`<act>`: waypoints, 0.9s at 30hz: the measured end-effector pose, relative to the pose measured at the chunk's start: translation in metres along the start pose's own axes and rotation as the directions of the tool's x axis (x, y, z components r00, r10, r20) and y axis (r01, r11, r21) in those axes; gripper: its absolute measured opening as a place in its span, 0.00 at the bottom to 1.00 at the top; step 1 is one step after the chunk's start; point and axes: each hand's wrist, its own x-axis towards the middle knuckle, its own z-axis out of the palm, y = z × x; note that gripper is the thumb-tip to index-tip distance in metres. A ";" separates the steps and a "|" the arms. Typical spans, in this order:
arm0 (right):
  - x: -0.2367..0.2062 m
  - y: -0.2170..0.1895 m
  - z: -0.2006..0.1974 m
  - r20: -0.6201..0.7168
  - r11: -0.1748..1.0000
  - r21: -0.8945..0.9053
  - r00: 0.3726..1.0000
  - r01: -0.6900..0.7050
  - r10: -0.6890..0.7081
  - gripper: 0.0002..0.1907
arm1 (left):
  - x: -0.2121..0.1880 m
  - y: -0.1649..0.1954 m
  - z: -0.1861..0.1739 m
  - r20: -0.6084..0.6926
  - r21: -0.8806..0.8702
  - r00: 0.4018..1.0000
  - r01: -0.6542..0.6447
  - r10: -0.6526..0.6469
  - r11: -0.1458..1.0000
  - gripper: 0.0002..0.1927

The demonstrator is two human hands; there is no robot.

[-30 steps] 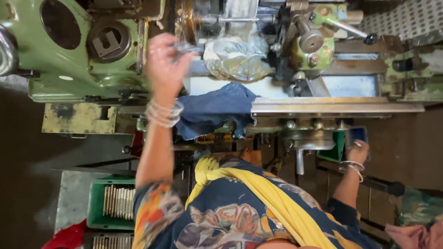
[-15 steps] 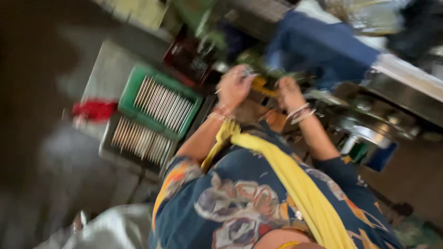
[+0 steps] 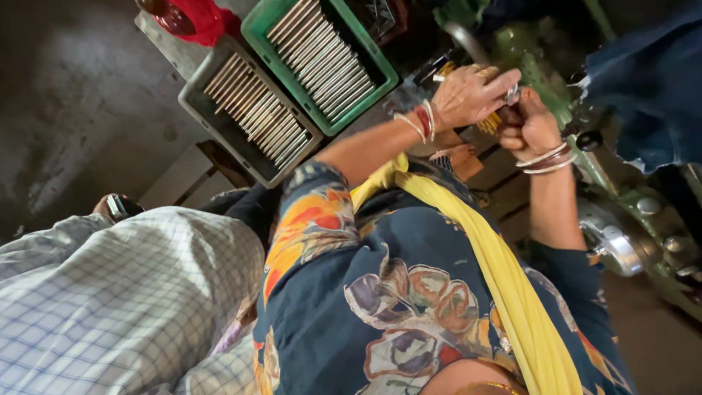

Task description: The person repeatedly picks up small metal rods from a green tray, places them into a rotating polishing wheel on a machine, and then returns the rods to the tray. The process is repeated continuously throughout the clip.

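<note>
My left hand (image 3: 472,95) reaches forward and pinches a small shiny metal part (image 3: 513,93) in its fingertips. My right hand (image 3: 530,124) is closed in a fist right beside it, thumb up against the left fingers; whether it also grips the part is not clear. Both wrists carry bangles. Some yellowish brass-coloured pieces (image 3: 488,123) show just below and between the hands. My patterned blue top and yellow scarf (image 3: 504,278) fill the lower middle of the view.
A green crate (image 3: 380,73) and a grey crate (image 3: 194,95), both holding several metal rods, stand left of the hands. A red cloth (image 3: 197,18) lies beyond them. A green machine (image 3: 629,212) and a blue cloth (image 3: 651,80) are at right. A person in checked fabric (image 3: 110,292) sits at bottom left.
My left hand has come down from the machine top and met my right hand low beside the crates. The view has swung down and left.
</note>
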 end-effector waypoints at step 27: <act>-0.009 0.048 -0.079 -0.267 0.807 0.368 0.884 0.461 -0.384 0.13 | -0.125 -0.101 -0.107 -0.175 0.439 0.605 0.755 -0.777 0.488 0.24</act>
